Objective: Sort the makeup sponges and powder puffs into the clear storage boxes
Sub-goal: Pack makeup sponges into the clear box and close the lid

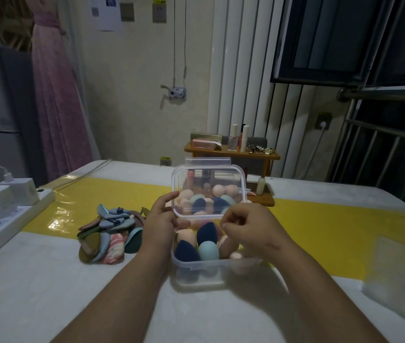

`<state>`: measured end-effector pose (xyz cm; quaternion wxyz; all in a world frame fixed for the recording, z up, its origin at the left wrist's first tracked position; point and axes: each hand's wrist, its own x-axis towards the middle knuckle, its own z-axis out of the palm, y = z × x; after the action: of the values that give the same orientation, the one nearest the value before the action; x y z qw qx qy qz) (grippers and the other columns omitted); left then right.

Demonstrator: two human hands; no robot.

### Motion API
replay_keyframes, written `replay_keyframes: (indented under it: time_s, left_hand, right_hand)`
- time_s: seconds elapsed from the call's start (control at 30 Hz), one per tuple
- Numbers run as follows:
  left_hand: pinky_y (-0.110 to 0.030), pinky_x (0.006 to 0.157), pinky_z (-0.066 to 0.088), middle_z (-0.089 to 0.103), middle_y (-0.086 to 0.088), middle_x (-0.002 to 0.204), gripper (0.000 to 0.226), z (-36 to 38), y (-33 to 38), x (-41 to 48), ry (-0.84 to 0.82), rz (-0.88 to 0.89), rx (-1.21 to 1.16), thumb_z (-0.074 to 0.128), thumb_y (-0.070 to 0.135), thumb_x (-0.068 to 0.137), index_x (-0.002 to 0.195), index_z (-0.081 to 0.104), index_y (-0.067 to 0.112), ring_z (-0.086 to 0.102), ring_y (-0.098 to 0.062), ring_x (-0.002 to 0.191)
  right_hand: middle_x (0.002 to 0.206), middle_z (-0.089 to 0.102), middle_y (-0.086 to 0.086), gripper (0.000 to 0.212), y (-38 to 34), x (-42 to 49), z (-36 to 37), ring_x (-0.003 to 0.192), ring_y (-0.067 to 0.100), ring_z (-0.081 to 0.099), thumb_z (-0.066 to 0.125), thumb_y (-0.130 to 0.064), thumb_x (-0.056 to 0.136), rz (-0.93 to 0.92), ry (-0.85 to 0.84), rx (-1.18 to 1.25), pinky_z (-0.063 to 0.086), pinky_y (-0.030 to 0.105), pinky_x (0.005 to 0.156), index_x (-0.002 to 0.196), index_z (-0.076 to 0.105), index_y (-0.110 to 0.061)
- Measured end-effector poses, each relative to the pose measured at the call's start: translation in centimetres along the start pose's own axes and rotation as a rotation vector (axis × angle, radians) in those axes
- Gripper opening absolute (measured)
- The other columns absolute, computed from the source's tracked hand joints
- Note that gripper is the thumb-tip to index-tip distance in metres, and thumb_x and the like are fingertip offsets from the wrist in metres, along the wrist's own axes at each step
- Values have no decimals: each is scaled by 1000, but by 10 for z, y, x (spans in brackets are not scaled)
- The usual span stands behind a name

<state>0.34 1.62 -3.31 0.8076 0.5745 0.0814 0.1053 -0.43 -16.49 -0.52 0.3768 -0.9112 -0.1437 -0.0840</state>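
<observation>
On the white-and-yellow table [48, 280], a clear storage box [197, 273] holds egg-shaped makeup sponges [207, 250] (navy, teal, peach). Its hinged lid [207, 186] stands open. Powder puffs [108, 235] lie heaped just left. Left hand [162, 222] pinches the lid's corner; right hand [248, 225] is curled, fingertips together, over the sponges.

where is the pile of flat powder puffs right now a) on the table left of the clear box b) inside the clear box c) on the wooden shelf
a: the pile of flat teardrop powder puffs lies on the white table, left of the clear plastic storage box, which holds egg-shaped sponges.
</observation>
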Motion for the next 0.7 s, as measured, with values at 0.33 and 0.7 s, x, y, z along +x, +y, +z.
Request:
replay_keyframes:
  time_s: [0.33, 0.7]
  left_hand:
    - [-33, 69, 52, 65, -6, 104, 63, -4, 4, 3, 17, 13, 12, 34, -14, 79, 107, 69, 32, 66, -36, 102]
    - [-42, 81, 57, 63, -7, 109, 65, -9, 5, 7, 33, 9, 22, 34, -14, 79, 105, 70, 32, 65, -34, 103]
  right_hand:
    - [90, 69, -4, 17, 59, 17, -13, 85, 16, 61, 63, -11, 87, 192, 381, 91, 41, 23, 62, 83, 67, -27]
    - [141, 51, 0, 52, 87, 30, 5, 125, 26, 50, 63, -9, 88, 236, 180, -84, 45, 39, 103, 135, 55, -30]
